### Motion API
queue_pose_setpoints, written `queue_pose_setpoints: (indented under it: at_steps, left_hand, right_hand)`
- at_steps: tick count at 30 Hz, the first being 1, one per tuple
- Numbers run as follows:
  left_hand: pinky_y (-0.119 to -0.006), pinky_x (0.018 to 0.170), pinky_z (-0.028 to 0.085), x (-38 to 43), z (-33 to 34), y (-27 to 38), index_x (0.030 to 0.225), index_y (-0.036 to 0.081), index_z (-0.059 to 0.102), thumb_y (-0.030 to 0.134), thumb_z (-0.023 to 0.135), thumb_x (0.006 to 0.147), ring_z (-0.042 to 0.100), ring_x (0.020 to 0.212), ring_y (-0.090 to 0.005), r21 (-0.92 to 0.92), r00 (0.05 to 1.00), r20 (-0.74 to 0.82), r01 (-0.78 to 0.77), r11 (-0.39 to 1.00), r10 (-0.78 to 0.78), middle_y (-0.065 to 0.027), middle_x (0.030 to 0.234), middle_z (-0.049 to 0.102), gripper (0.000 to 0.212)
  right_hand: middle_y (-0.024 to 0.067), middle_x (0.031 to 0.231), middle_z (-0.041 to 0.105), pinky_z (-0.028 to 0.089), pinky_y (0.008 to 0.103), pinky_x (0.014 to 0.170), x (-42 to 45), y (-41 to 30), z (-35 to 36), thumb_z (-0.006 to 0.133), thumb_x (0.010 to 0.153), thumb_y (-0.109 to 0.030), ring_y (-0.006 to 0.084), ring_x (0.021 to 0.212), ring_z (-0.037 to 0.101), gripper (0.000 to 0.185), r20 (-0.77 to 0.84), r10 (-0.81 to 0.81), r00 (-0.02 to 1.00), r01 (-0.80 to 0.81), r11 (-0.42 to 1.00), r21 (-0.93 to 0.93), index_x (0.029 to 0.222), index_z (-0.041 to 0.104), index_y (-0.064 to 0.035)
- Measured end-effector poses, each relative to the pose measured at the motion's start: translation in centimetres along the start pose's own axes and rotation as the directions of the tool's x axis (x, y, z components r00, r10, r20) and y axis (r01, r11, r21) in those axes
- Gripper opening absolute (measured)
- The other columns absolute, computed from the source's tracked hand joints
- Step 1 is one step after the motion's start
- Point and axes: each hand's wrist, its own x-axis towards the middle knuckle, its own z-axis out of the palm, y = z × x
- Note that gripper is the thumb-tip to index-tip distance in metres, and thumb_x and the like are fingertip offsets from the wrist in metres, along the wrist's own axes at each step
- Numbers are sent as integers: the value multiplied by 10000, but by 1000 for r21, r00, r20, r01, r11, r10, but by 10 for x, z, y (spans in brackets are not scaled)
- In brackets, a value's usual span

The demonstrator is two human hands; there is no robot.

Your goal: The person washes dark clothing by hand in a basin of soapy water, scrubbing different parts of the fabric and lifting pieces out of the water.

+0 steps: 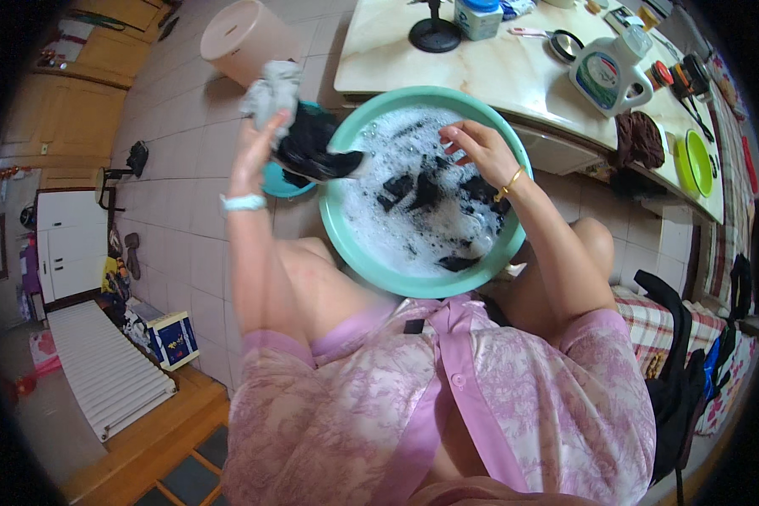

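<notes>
My left hand grips a grey-white cloth to the left of the big green basin. A black wet-looking cloth lies against it and reaches over the basin's left rim; whether it is one piece with the pale cloth I cannot tell. Behind it, a smaller turquoise basin stands on the floor, partly hidden. My right hand hovers over the basin's upper right with fingers loosely bent and nothing visible in them. White suds fill the basin, and black cloth pieces show through the foam.
Beyond the basin is a marble-patterned table, bearing a detergent jug, a black round stand, a white tub, a brown cloth and a lime-green bowl. A pink bucket is on the tiled floor. Dark clothes lie at right.
</notes>
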Motion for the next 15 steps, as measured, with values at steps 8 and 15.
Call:
queue_pose_setpoints:
  at_steps: [8,15]
  left_hand:
    - [-369,880,425,23,-12,-20,1190,-70,456,432,665,735,546,1031,-344,657,956,-60,-178,732,286,-258,1112,552,709]
    - [-351,734,472,-96,115,-23,969,-4,589,257,691,710,619,811,-281,596,767,641,-480,643,-23,-159,852,635,381]
  right_hand:
    - [159,778,644,482,358,697,-12,-9,1,592,819,-264,283,728,619,271,156,2,988,94,792,-604,888,641,-6]
    - [106,1183,561,492,329,804,-44,18,39,681,677,-404,225,1067,554,492,293,487,823,250,153,-956,1001,641,-37]
